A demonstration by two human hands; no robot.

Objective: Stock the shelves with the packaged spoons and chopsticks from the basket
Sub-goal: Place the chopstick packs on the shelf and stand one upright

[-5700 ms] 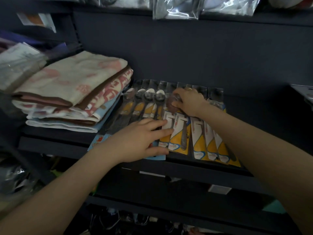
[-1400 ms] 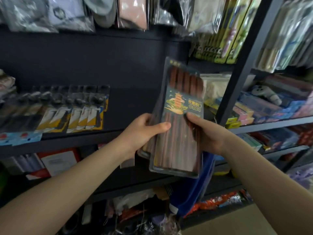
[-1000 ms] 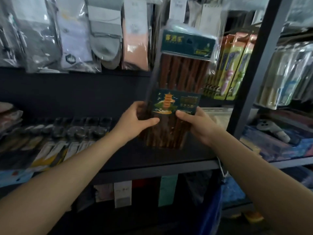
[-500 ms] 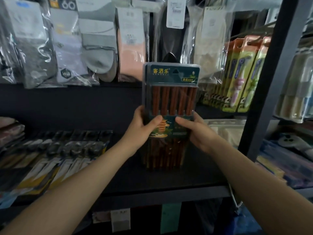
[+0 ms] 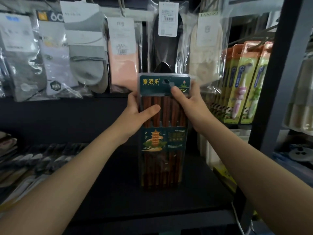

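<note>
A clear pack of brown chopsticks [image 5: 161,155] with a dark green header card stands upright against the back of the dark shelf [image 5: 152,206]. My left hand [image 5: 135,116] grips its left edge with the thumb across the front. On the pack's right side my right hand [image 5: 191,107] holds it near the top, thumb lying on the header below the hang hole. A row of packaged spoons [image 5: 33,160] lies flat on the same shelf at the far left.
Bagged socks [image 5: 84,53] hang on hooks above the shelf. Carded toothbrushes [image 5: 243,82] hang at the right, beside a dark upright post [image 5: 277,73]. White boxes [image 5: 208,150] sit at the shelf's right end.
The view went from the spoon row to the chopstick pack. Both hands raised the pack upright and slid up from its middle to near the header.
</note>
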